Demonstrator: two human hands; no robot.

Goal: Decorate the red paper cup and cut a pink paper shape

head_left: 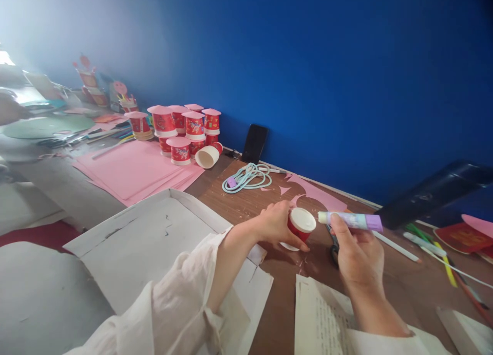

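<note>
My left hand (274, 222) is wrapped round a red paper cup (303, 220), which stands upside down on the brown table (279, 285) with its pale base facing up. In my right hand (362, 257) is a glue stick (356, 220), purple at its right end. Its pale tip points left, just beside the cup's base, with a small gap between them. Dark-handled scissors (333, 253) lie partly hidden behind my right hand. Pink paper scraps (314, 193) lie beyond the cup.
Red cups with pink paper tops (181, 148) stand stacked at the back left, by pink sheets (133, 170). A phone (254, 143) leans on the blue wall; a coiled cable (246, 179) lies before it. Nearer are a white box lid (154, 242), a printed booklet (321, 314) and a black bottle (431, 193).
</note>
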